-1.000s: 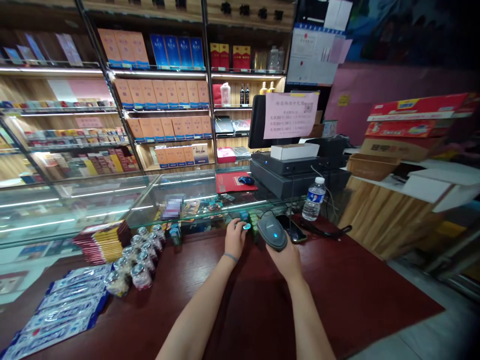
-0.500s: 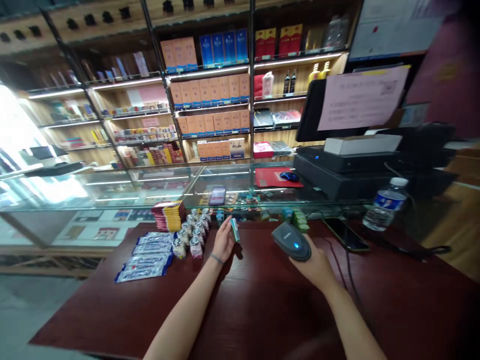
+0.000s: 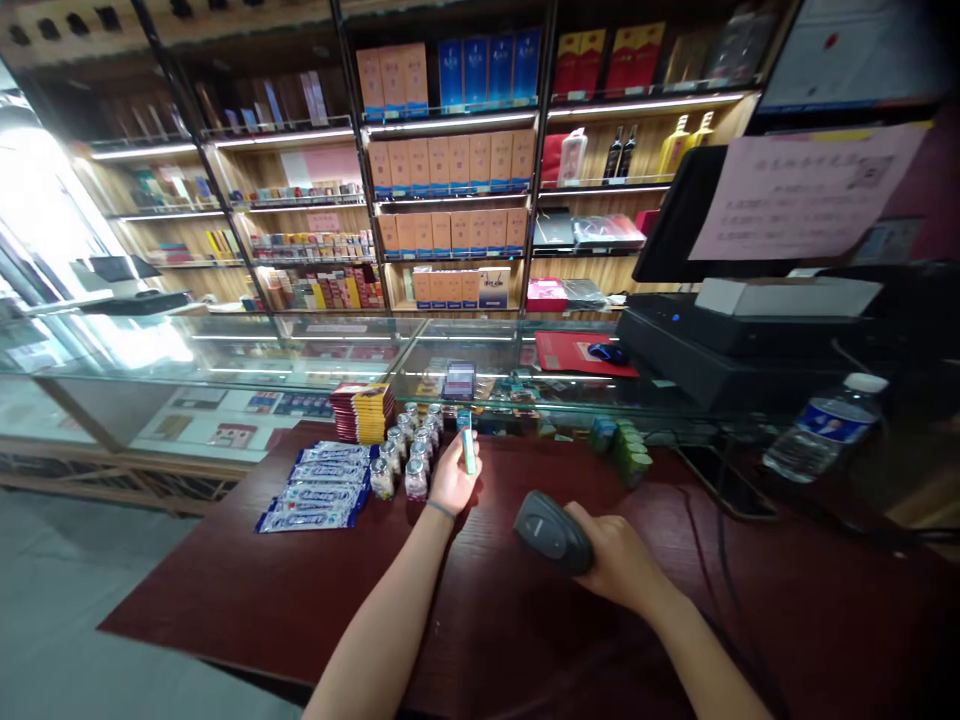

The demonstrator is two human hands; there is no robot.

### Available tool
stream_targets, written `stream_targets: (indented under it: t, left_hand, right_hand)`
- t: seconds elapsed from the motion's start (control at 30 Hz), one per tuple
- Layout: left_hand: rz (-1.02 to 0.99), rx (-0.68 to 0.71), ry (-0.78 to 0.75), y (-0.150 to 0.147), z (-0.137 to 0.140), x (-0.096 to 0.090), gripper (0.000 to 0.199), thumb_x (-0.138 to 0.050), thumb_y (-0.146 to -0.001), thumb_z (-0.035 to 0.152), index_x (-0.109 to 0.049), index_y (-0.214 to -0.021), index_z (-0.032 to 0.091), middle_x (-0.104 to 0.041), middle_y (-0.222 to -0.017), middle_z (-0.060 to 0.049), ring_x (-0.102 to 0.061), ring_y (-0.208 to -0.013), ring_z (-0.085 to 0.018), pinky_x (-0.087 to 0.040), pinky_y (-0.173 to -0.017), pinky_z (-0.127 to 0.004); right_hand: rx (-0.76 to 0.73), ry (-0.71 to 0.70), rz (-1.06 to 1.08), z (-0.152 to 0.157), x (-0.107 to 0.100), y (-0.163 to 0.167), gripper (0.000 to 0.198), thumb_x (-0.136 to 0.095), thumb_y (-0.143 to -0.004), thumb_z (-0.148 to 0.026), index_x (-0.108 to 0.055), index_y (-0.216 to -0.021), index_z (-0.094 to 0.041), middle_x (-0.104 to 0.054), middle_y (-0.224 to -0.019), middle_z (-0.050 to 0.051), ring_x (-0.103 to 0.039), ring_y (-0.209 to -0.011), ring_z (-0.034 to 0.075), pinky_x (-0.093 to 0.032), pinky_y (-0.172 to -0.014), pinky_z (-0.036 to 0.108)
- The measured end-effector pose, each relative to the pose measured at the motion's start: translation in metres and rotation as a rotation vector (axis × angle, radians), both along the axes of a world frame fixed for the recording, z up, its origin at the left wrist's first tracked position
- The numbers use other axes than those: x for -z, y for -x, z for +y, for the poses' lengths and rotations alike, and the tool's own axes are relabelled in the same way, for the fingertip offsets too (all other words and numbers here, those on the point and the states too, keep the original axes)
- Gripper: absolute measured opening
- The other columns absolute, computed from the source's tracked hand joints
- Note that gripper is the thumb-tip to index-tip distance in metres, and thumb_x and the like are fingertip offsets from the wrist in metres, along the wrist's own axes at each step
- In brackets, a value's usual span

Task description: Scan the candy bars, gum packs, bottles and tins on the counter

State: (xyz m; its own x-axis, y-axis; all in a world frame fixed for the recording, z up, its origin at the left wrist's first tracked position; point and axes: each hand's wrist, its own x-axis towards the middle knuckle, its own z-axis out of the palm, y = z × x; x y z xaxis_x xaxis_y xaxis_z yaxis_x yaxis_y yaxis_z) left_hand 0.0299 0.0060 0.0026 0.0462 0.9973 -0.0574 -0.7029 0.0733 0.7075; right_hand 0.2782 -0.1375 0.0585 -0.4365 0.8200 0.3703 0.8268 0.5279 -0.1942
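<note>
My left hand (image 3: 454,480) is closed around a small, slim green-and-white pack (image 3: 469,450), held up over the dark red table. My right hand (image 3: 611,555) grips a black handheld barcode scanner (image 3: 553,532) by its handle, with its head pointing left toward the pack. Left of my left hand stand several small jars with silvery lids (image 3: 416,470). Beside them lie blue-and-white packets (image 3: 319,490) in an overlapping row. Behind these rises a stack of red and yellow packs (image 3: 362,412). Several green rolls or packs (image 3: 631,452) stand beyond the scanner.
A glass display counter (image 3: 330,352) borders the table's far side. To the right are a phone (image 3: 724,482), cables, a water bottle (image 3: 823,428) and a monitor with a paper sheet (image 3: 810,195). A mouse (image 3: 607,353) rests on a red mat (image 3: 559,352). Stocked shelves line the back.
The scanner has come nearer to me and turned toward the pack; its blue light no longer shows. My left hand has turned the pack more upright. The view has shifted right-to-left slightly.
</note>
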Motion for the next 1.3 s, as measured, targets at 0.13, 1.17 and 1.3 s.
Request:
stream_targets:
  t: [0.13, 1.17, 1.3]
  left_hand:
    - [-0.051, -0.007, 0.032, 0.000, 0.001, 0.001, 0.021, -0.060, -0.095, 0.028, -0.070, -0.110, 0.019, -0.068, -0.124, -0.009, -0.067, -0.093, -0.013, -0.052, -0.064, -0.021]
    - [0.945, -0.737, -0.185, -0.018, 0.025, 0.017, 0.034, -0.069, -0.084, 0.024, -0.065, -0.117, 0.020, -0.069, -0.116, -0.010, -0.064, -0.113, -0.025, -0.044, -0.107, -0.042]
    - [0.978, -0.751, -0.184, -0.019, 0.032, 0.019, 0.034, -0.068, -0.084, 0.024, -0.065, -0.118, 0.020, -0.068, -0.118, -0.011, -0.063, -0.115, -0.026, -0.043, -0.109, -0.044]
  right_hand:
    - [0.004, 0.014, 0.034, 0.000, -0.002, -0.001, 0.042, -0.062, -0.065, -0.014, -0.054, -0.105, -0.024, -0.075, -0.072, 0.000, -0.074, -0.065, 0.024, -0.041, -0.056, 0.025]
    - [0.002, -0.174, 0.206, 0.008, 0.005, -0.017, 0.035, -0.056, -0.074, -0.018, -0.055, -0.109, -0.021, -0.074, -0.072, 0.003, -0.074, -0.062, 0.025, -0.046, -0.055, 0.027]
    - [-0.042, -0.206, 0.224, 0.008, 0.005, -0.019, 0.029, -0.055, -0.077, -0.017, -0.054, -0.105, -0.022, -0.073, -0.072, 0.002, -0.073, -0.061, 0.025, -0.044, -0.054, 0.028]
